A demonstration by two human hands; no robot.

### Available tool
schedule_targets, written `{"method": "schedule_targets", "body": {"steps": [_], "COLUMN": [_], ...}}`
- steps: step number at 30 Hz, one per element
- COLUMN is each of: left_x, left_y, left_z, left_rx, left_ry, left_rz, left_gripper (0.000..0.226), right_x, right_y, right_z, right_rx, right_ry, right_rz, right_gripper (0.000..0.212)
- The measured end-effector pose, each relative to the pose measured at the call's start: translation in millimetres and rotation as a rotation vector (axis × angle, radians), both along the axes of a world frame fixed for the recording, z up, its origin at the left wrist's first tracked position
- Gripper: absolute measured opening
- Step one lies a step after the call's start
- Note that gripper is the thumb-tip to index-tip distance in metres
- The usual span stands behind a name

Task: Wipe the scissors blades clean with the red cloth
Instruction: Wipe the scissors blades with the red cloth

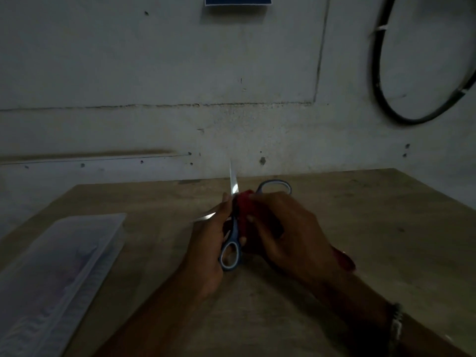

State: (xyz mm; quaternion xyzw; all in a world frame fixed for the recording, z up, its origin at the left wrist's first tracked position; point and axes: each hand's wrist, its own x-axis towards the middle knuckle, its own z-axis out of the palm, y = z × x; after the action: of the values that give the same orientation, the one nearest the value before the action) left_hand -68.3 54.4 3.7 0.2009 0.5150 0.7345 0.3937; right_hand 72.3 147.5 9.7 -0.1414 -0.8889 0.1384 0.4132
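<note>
Steel-bladed scissors with blue-grey plastic handles (pixel 231 228) sit opened wide above the tan wooden table (pixel 360 228), blades pointing to 12 and 9 o'clock. The left hand (pixel 208 243) clamps them; the right hand (pixel 288 233) presses the bunched red cloth (pixel 243 204) at the pivot (dim light). A clear plastic box (pixel 59 274) lies at 8 o'clock.

Over a wooden table (pixel 360 228), the left hand (pixel 206 243) holds open scissors (pixel 231 243) while the right hand (pixel 288 228) presses a red cloth (pixel 243 202) near their pivot.
</note>
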Motion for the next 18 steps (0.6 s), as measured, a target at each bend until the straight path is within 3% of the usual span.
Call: {"method": "schedule_targets", "body": {"steps": [2,4,8,12,18], "left_x": [4,2,-1,0,2], "left_y": [0,2,1,3,0], "left_z": [1,1,7,5,0], "left_rx": [-0.011,0.004,0.075,0.057,0.028], "left_ry": [0.039,0.057,0.052,0.047,0.072], "left_rz": [0.021,0.033,0.065,0.096,0.058], "left_gripper": [0.087,0.097,0.057,0.057,0.056], "right_x": [-2,-1,9,10,-1], "right_y": [2,8,19,8,-12], "right_z": [-2,-4,3,5,-9], "right_rx": [0.053,0.075,-0.092,0.023,0.232], "right_ry": [-0.09,-0.082,0.108,0.075,-0.151], "right_rz": [-0.027,-0.087,-0.242,-0.155,-0.161], "right_gripper": [0.052,0.056,0.046,0.046,0.081]}}
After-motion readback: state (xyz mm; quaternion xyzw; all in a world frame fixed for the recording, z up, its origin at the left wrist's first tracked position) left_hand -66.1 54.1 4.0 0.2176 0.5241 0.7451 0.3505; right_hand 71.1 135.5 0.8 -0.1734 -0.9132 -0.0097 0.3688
